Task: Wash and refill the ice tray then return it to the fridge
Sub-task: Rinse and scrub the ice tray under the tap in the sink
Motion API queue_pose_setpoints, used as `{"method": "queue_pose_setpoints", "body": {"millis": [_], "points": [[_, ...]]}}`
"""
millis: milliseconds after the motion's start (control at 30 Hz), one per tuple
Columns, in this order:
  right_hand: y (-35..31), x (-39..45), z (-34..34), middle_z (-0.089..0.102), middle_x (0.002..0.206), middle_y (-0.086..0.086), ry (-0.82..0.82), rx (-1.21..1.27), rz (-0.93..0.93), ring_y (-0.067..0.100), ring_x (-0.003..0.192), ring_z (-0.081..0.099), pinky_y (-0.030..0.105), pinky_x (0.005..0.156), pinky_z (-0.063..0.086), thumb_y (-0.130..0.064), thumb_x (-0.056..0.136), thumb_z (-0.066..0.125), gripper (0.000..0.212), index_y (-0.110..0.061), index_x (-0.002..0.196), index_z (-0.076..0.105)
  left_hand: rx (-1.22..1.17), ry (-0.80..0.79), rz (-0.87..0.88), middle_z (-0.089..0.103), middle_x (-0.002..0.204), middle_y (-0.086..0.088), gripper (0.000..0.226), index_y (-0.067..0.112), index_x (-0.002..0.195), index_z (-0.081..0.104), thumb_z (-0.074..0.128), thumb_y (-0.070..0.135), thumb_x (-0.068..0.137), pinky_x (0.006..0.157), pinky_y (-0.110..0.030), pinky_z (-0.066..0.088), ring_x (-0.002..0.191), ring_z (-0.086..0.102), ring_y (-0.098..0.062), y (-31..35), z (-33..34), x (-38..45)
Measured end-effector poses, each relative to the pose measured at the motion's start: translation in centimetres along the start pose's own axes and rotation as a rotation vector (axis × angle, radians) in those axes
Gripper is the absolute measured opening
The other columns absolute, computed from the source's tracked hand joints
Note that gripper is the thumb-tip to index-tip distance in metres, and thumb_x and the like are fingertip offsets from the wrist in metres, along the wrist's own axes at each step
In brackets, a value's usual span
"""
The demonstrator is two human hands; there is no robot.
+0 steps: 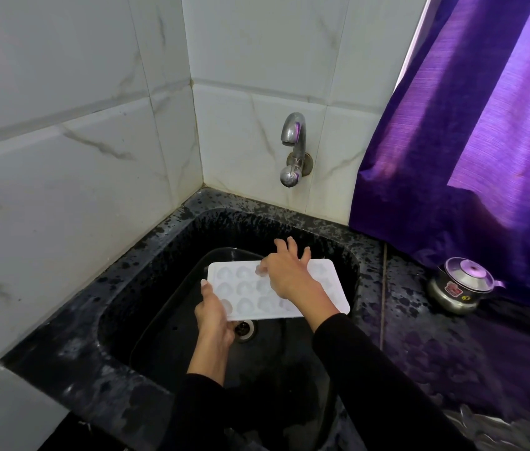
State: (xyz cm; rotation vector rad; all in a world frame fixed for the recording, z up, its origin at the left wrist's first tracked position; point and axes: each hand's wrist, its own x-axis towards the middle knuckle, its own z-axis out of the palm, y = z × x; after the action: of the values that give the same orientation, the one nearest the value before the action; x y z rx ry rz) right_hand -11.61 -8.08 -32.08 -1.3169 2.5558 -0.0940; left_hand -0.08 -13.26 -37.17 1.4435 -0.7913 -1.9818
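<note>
A white ice tray (244, 289) with rounded cells is held flat above the black sink (146, 281). My left hand (214, 315) grips the tray's near left edge, thumb on top. My right hand (286, 271) lies across the tray's top with fingers spread, its thumb on one of the cells. The right part of the tray is partly hidden under that hand and sleeve. A metal tap (293, 148) juts from the tiled wall above the sink; no water stream is visible.
A dark basin (224, 253) sits inside the sink, and the drain (244, 327) shows under the tray. A small steel lidded pot (462, 284) stands on the black counter at right. A purple curtain (471, 125) hangs behind it.
</note>
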Motion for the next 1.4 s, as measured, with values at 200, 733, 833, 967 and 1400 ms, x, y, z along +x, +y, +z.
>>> {"method": "queue_pose_setpoints", "body": {"millis": [200, 733, 833, 967, 1400], "points": [[-0.01, -0.32, 0.22, 0.009, 0.158, 0.016, 0.000, -0.010, 0.000, 0.039, 0.146, -0.011, 0.066, 0.113, -0.005, 0.018, 0.084, 0.051, 0.061, -0.026, 0.125, 0.062, -0.005, -0.004, 0.002, 0.066, 0.084, -0.010, 0.044, 0.013, 0.089, 0.056, 0.036, 0.051, 0.098, 0.079, -0.048, 0.056, 0.077, 0.066, -0.030, 0.10, -0.13, -0.01], [-0.35, -0.18, -0.03, 0.014, 0.155, 0.016, -0.017, -0.023, 0.008, 0.040, 0.146, -0.011, 0.066, 0.112, -0.007, 0.019, 0.085, 0.047, 0.064, -0.025, 0.130, 0.059, -0.029, -0.004, -0.008, 0.066, 0.086, -0.010, 0.043, 0.014, 0.089, 0.055, 0.038, 0.052, 0.097, 0.079, -0.050, 0.056, 0.077, 0.065, -0.030, 0.39, -0.45, 0.20], [-0.67, -0.19, 0.07, 0.009, 0.157, 0.016, -0.001, -0.021, 0.011, 0.039, 0.146, -0.011, 0.066, 0.112, -0.006, 0.018, 0.084, 0.050, 0.063, -0.026, 0.128, 0.059, -0.032, -0.005, -0.006, 0.066, 0.087, -0.010, 0.043, 0.012, 0.099, 0.054, 0.038, 0.051, 0.097, 0.081, -0.051, 0.055, 0.077, 0.065, -0.031, 0.31, -0.36, 0.08], [-0.66, -0.36, 0.35, 0.007, 0.158, 0.015, -0.010, -0.024, -0.003, 0.038, 0.146, -0.011, 0.065, 0.112, -0.006, 0.020, 0.082, 0.052, 0.070, -0.028, 0.132, 0.056, -0.043, 0.008, -0.009, 0.066, 0.088, -0.010, 0.044, 0.012, 0.100, 0.055, 0.038, 0.052, 0.097, 0.079, -0.050, 0.056, 0.076, 0.066, -0.031, 0.41, -0.50, 0.21], [-0.69, -0.48, 0.63, 0.027, 0.141, 0.011, 0.095, 0.121, -0.005, 0.032, 0.141, 0.012, 0.063, 0.114, 0.002, 0.015, 0.082, 0.047, 0.048, -0.015, 0.119, 0.050, -0.002, 0.000, -0.023, 0.064, 0.082, -0.009, 0.041, 0.016, 0.080, 0.050, 0.036, 0.050, 0.098, 0.085, -0.052, 0.054, 0.075, 0.064, -0.030, 0.00, -0.59, -0.32]]}}
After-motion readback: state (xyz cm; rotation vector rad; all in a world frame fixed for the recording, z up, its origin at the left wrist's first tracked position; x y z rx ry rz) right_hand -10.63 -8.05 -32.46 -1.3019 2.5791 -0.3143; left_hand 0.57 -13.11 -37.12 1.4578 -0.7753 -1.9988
